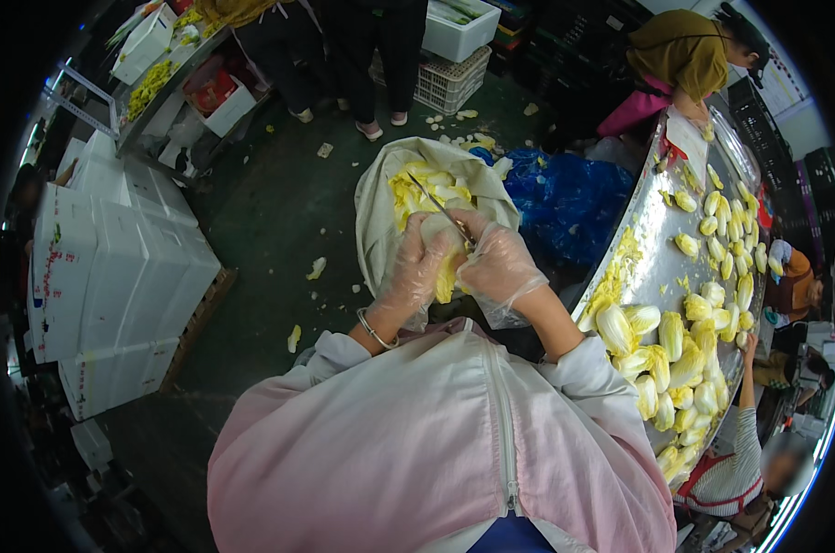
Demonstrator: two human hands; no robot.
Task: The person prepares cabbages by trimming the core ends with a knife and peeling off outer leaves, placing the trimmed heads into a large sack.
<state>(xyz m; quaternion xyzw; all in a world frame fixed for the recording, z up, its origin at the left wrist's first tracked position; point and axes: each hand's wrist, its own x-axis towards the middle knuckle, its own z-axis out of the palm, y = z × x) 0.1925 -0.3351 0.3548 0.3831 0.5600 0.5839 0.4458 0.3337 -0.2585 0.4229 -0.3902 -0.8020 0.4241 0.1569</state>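
Both my hands wear clear plastic gloves above an open pale woven sack (pixel 370 200) with yellow leaves (pixel 410 185) inside. My left hand (pixel 414 266) grips a napa cabbage (pixel 434 227), its whitish base turned away from my body and yellow leaves hanging below. My right hand (pixel 497 259) holds a knife (pixel 427 195) by its handle, mostly hidden in the fingers; the thin blade points up and left across the cabbage's base. Whether the edge touches the cabbage cannot be told.
A metal table (pixel 655 256) full of cabbages (pixel 673 335) curves along my right, with co-workers around it. Blue plastic (pixel 562 200) lies beyond the sack. White foam boxes (pixel 124 269) stand on a pallet at left. Leaf scraps (pixel 316 268) litter the green floor. Two people stand ahead.
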